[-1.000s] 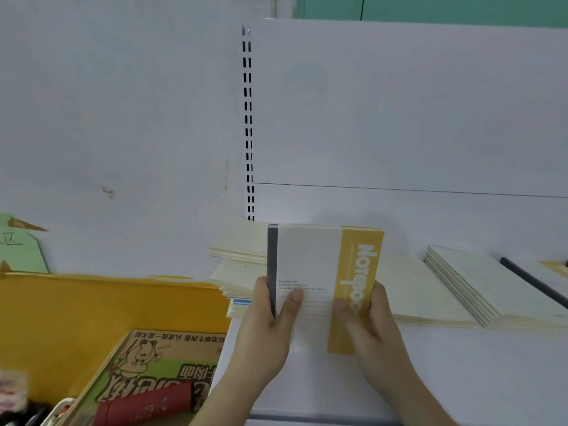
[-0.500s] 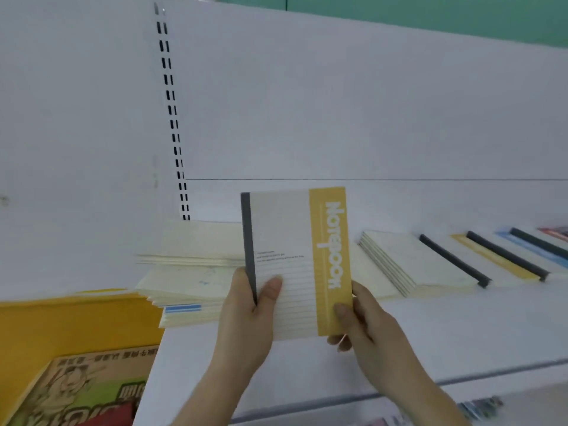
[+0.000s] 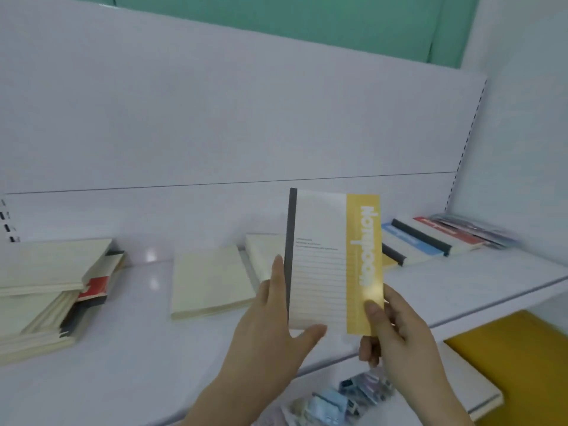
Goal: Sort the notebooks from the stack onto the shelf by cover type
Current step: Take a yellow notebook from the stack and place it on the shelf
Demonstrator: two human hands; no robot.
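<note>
I hold a notebook (image 3: 322,272) upright above the white shelf (image 3: 461,287); it has a grey spine, a lined cream cover and a yellow band. My left hand (image 3: 270,327) grips its spine edge with the thumb under the bottom. My right hand (image 3: 393,327) pinches the lower right corner on the yellow band. A messy stack of notebooks (image 3: 46,290) lies at the shelf's left. A cream pile (image 3: 212,281) lies in the middle, another cream pile (image 3: 264,250) behind it. Rows of grey-spined notebooks with blue (image 3: 412,238) and red (image 3: 455,233) bands lie at the right.
The shelf's white back panel (image 3: 246,118) rises behind everything. Below the shelf's front edge lie small packaged items (image 3: 344,398) and a yellow surface (image 3: 522,348). A slotted upright (image 3: 464,149) marks the shelf's right end.
The view has swung right, so the stack now sits at far left. The held notebook has moved right along the shelf, toward the rows of banded notebooks. Both hands keep their hold.
</note>
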